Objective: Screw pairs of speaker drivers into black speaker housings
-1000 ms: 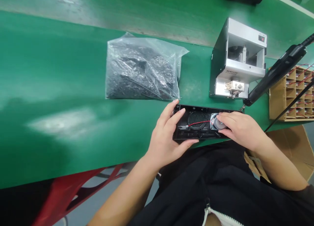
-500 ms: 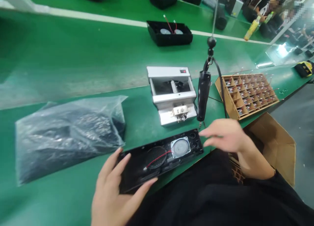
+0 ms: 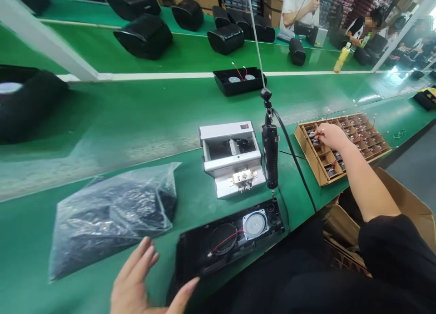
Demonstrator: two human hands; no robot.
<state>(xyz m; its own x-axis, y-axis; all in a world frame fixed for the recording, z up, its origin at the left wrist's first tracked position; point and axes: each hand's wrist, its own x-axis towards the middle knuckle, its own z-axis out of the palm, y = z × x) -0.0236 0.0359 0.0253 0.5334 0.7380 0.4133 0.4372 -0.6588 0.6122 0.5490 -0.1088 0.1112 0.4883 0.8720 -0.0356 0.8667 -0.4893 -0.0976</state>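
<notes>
A black speaker housing [image 3: 197, 252] lies open side up along the bench's near edge. In its right part sits a round speaker driver [image 3: 255, 224] with a red wire running left across the grille. My left hand [image 3: 139, 282] is just off the housing's left end, fingers spread and holding nothing. Over at the right, my right hand [image 3: 330, 136] reaches into a divided cardboard box [image 3: 320, 168] of speaker drivers with red wires. Its fingertips are closed around a driver in a far-left compartment, partly hidden by the hand.
A black electric screwdriver [image 3: 270, 155] hangs above the housing's right end. Behind stands a silver screw feeder [image 3: 235, 161]. A clear plastic bag of dark parts [image 3: 116, 218] lies left. Further back are another housing [image 3: 238, 87] and several black speaker shells. A person [image 3: 299, 9] is across the bench.
My right hand has gone from the housing's right end to the divided box. My left hand has come off the housing. The view has tilted up, showing more of the far bench.
</notes>
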